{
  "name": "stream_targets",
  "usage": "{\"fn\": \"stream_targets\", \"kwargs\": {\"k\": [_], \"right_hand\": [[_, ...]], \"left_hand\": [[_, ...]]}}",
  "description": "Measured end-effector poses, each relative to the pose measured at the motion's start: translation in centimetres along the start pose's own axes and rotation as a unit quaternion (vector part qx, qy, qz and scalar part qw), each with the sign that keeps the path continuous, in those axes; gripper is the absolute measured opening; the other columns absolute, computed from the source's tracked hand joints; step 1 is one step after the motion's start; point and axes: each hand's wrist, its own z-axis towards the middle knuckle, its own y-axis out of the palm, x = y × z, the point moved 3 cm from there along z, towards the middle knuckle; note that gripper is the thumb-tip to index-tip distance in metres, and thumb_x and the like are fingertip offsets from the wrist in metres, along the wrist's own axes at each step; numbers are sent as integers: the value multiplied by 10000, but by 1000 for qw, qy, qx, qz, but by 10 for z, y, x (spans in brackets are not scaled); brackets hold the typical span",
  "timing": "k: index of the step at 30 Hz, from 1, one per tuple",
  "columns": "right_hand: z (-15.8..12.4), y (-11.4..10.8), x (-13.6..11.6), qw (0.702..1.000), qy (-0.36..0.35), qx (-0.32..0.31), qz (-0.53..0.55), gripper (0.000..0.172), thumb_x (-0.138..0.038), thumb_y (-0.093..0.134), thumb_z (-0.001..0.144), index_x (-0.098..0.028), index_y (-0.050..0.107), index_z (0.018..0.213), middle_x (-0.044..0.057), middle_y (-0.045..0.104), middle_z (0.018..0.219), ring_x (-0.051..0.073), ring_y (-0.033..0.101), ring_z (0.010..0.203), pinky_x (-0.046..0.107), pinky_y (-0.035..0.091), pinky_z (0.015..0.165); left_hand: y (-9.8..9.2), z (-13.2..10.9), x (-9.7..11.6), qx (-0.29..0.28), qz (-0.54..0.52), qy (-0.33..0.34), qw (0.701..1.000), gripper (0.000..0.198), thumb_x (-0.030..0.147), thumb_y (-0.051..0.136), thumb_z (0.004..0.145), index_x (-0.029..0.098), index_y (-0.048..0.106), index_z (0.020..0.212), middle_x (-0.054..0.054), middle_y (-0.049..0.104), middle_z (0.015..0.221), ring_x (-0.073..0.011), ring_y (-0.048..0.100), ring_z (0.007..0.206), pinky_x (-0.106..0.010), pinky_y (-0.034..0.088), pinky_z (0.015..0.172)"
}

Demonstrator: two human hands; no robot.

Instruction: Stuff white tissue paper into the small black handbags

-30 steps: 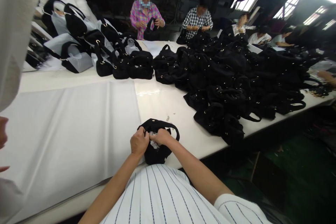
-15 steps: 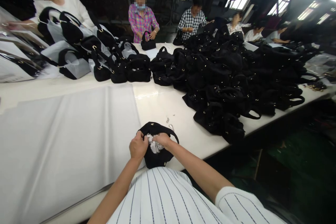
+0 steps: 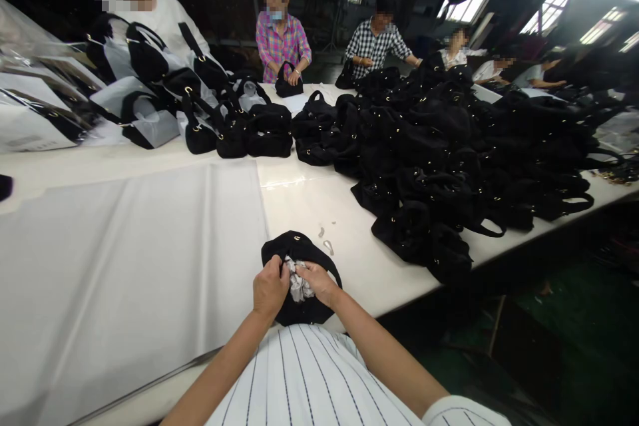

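Observation:
A small black handbag [image 3: 287, 244] with a gold ring lies at the table's near edge, against my striped shirt. Crumpled whitish paper [image 3: 300, 287] shows in its opening. My left hand [image 3: 270, 285] is closed on the bag's left rim, fingers curled over the edge. On the other side, my right hand [image 3: 318, 283] reaches into the opening, its thumb and fingers pinching the crumpled paper. Some of its fingertips are hidden by the paper and the bag.
A large heap of black handbags [image 3: 424, 140] covers the right of the table. Stuffed bags [image 3: 269, 130] line the back left. Sheets of thin whitish paper [image 3: 150, 279] lie at left. Across the table, a person in a plaid shirt [image 3: 283, 43] handles a bag; other people work nearby.
My right hand has drawn back slightly, its thumb and fingers now showing on the paper. My left hand still grips the rim. The view has shifted a little.

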Motion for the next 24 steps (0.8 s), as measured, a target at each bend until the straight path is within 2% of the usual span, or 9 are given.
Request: {"fn": "stream_targets", "kwargs": {"k": [3, 5, 7, 10, 12, 15, 17, 21, 24], "right_hand": [[4, 2, -8, 993, -1, -74, -94, 257, -405, 625, 795, -153, 615, 839, -23, 571, 689, 91, 514, 635, 202, 415, 641], [10, 4, -12, 975, -20, -90, -203, 139, -298, 572, 832, -169, 596, 786, -20, 566, 694, 102, 508, 658, 206, 413, 654], [18, 6, -12, 946, -46, -88, -309, 55, -179, 588, 784, -183, 585, 730, -12, 580, 707, 121, 508, 680, 222, 413, 678], [27, 13, -7, 922, -60, -77, -375, 110, -91, 623, 694, -195, 596, 715, -5, 605, 715, 151, 526, 702, 251, 412, 703], [29, 17, -2, 939, -46, -62, -336, 75, -119, 608, 720, -193, 609, 713, 1, 618, 709, 162, 553, 725, 259, 422, 723], [22, 21, 7, 990, 40, 10, -132, 77, -203, 600, 759, -168, 613, 691, 19, 622, 655, 166, 594, 712, 265, 453, 711], [15, 24, 11, 995, 90, 48, -16, 129, -260, 618, 751, -153, 601, 680, 32, 615, 614, 169, 610, 674, 267, 469, 666], [0, 29, 9, 993, 109, 44, 22, 182, -318, 638, 718, -144, 602, 681, 61, 630, 617, 198, 638, 694, 282, 484, 632], [-13, 24, -3, 997, 74, 30, 17, 150, -303, 659, 680, -157, 627, 694, 73, 663, 701, 231, 650, 795, 323, 502, 704]], "left_hand": [[2, -1, 1, 8, -5, 14, 1000, 142, 238, 415, 893, 213, 455, 759, -13, 571, 689, -157, 556, 627, -261, 347, 590], [3, -4, 4, 7, -5, 26, 1000, 153, 239, 407, 897, 217, 448, 751, -13, 561, 684, -158, 550, 621, -263, 356, 591], [5, -9, 6, 6, -6, 48, 999, 163, 240, 390, 903, 220, 445, 752, -15, 556, 691, -162, 549, 632, -268, 369, 603], [7, -15, 3, 15, -17, 57, 998, 155, 233, 378, 903, 221, 446, 764, -14, 549, 697, -164, 544, 637, -275, 380, 614], [7, -20, -4, 25, -32, 45, 998, 151, 245, 383, 901, 222, 442, 764, -6, 536, 684, -159, 532, 618, -274, 381, 609], [7, -28, -13, 28, -72, 32, 997, 148, 271, 397, 897, 223, 447, 766, 7, 518, 668, -148, 520, 603, -267, 387, 616], [6, -35, -16, 23, -106, 18, 994, 148, 286, 413, 889, 224, 458, 762, 17, 510, 652, -140, 511, 591, -261, 392, 622], [-3, -45, -15, -7, -200, -15, 980, 172, 332, 462, 864, 215, 487, 739, 30, 501, 624, -127, 485, 577, -253, 405, 617], [-18, -49, -18, -107, -319, -37, 941, 220, 404, 541, 830, 198, 541, 751, 20, 542, 659, -130, 518, 623, -249, 440, 624]]}}
